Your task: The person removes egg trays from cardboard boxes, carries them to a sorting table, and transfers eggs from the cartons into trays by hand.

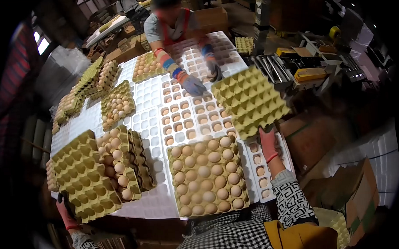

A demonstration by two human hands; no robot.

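My left hand (66, 212), in a pink and dark glove, grips the lower left corner of an empty egg tray (82, 179), tilted up beside a tray of eggs (119, 167). On the right, my right hand (268, 144), in a pink glove, holds the near edge of another empty yellow-green tray (250, 100), raised over the white trays. Right in front of me lies a full tray of eggs (209, 177). White plastic trays (178, 121) beyond it hold eggs in square cells.
A co-worker (170, 29) with gloved hands (193, 84) leans over the far side. More egg trays (118, 103) lie at the left, with stacked ones (86, 80) behind. A roller conveyor (270, 68) and cardboard boxes (360, 198) stand at the right.
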